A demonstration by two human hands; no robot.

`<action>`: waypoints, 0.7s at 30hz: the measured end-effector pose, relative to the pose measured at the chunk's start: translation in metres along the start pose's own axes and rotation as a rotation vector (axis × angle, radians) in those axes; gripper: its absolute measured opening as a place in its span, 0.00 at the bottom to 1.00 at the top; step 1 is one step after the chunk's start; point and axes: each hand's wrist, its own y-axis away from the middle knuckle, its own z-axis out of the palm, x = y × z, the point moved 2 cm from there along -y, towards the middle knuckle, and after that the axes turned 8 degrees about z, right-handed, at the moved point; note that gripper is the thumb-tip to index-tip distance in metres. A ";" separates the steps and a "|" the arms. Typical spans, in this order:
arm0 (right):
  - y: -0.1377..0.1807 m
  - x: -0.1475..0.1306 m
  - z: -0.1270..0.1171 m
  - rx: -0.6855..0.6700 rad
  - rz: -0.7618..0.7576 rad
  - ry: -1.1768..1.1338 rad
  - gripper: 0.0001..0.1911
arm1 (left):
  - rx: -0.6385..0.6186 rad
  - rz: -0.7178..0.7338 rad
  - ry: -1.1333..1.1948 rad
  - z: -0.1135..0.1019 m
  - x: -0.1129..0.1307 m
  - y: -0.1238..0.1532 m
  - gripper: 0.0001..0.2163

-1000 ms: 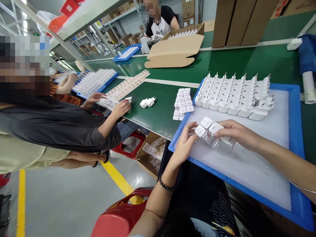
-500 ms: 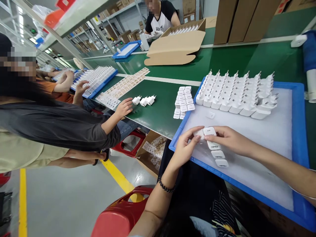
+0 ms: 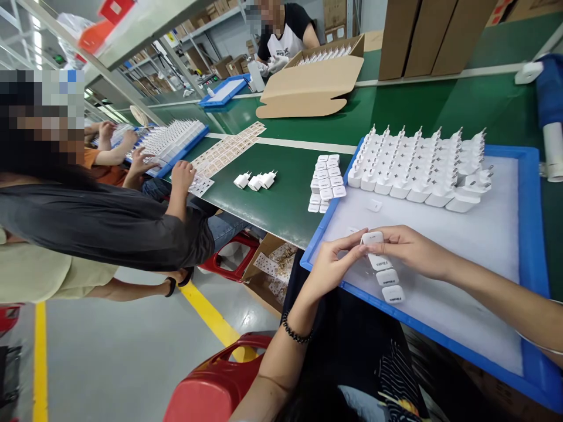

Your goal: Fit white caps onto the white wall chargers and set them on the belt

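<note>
In front of me, both hands meet at a small white charger cap [image 3: 373, 237] with a slot in its face. My right hand [image 3: 402, 249] pinches it from the right between thumb and fingers. From the left, my left hand [image 3: 336, 261] closes thumb and fingertips on its edge. Just below it a short column of white caps with dark lettering [image 3: 387, 277] runs toward me over the tray. One loose white piece [image 3: 373, 205] lies on the white lining. Behind it stand rows of white plug chargers [image 3: 417, 167], pins up.
The blue-rimmed tray [image 3: 528, 234] overhangs the green bench. Stacked white caps [image 3: 326, 181] touch its left side. Several plugs [image 3: 255, 180] lie farther left, near a co-worker's hand [image 3: 182, 174]. A red stool [image 3: 215, 381] and an open carton [image 3: 270, 269] are below.
My left hand has shifted right against the slotted cap; the white piece that showed in its fingers is now hidden. A co-worker's hand moved away from the loose plugs toward the label sheets.
</note>
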 end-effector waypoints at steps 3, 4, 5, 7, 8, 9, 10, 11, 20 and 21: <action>-0.003 0.005 -0.004 0.044 0.070 0.003 0.24 | -0.001 0.017 -0.047 0.000 -0.001 -0.002 0.21; -0.004 0.006 -0.005 0.051 0.088 -0.003 0.23 | 0.011 0.014 -0.086 0.001 -0.002 -0.002 0.22; -0.005 0.007 -0.006 0.054 0.099 -0.009 0.23 | 0.033 0.009 -0.127 0.001 -0.003 -0.002 0.22; -0.007 0.008 -0.008 0.043 0.109 -0.016 0.22 | 0.093 0.004 -0.179 0.000 -0.005 -0.001 0.22; -0.007 0.007 -0.009 0.034 0.117 -0.023 0.22 | 0.127 0.006 -0.183 0.000 -0.005 -0.001 0.22; -0.008 0.007 -0.010 0.031 0.129 -0.036 0.22 | 0.166 0.010 -0.174 0.000 -0.005 -0.001 0.22; -0.008 0.006 -0.011 0.035 0.145 -0.051 0.22 | 0.209 0.014 -0.156 0.000 -0.006 -0.001 0.22; -0.008 0.006 -0.012 0.044 0.163 -0.068 0.23 | 0.250 0.018 -0.133 -0.001 -0.006 0.000 0.22; -0.003 -0.006 -0.009 0.110 0.225 -0.155 0.22 | 0.458 0.046 -0.041 0.000 -0.002 0.002 0.25; -0.002 -0.009 -0.008 0.113 0.234 -0.166 0.21 | 0.473 0.051 -0.039 0.000 -0.003 0.002 0.25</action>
